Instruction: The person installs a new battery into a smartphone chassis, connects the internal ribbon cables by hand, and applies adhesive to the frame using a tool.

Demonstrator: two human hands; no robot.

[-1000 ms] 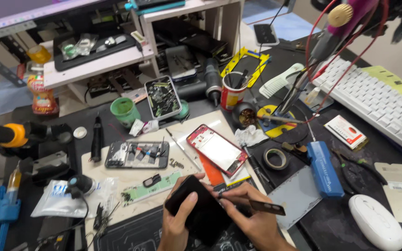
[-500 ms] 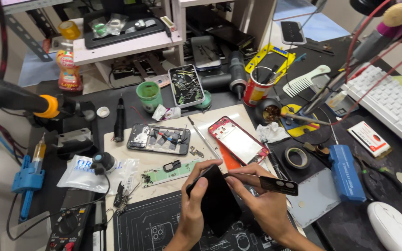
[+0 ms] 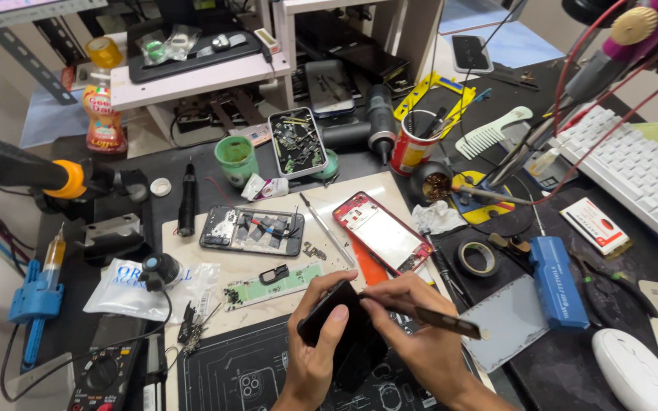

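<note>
Head view, looking straight down at a packed repair bench. Left hand (image 3: 315,358) has its fingers wrapped around a black phone (image 3: 342,335), tilting it up off the dark work mat (image 3: 230,377), probably so the edge faces the tool. Right hand (image 3: 420,346) pinches a thin flat pry tool (image 3: 439,320) against that upper edge. An opened phone body (image 3: 251,230) and a red phone frame (image 3: 381,232) sit further back, out of the way.

opened phone (image 3: 251,230) behind circuit board (image 3: 272,284), tape roll (image 3: 477,258) right of phone frame (image 3: 381,231)
</note>
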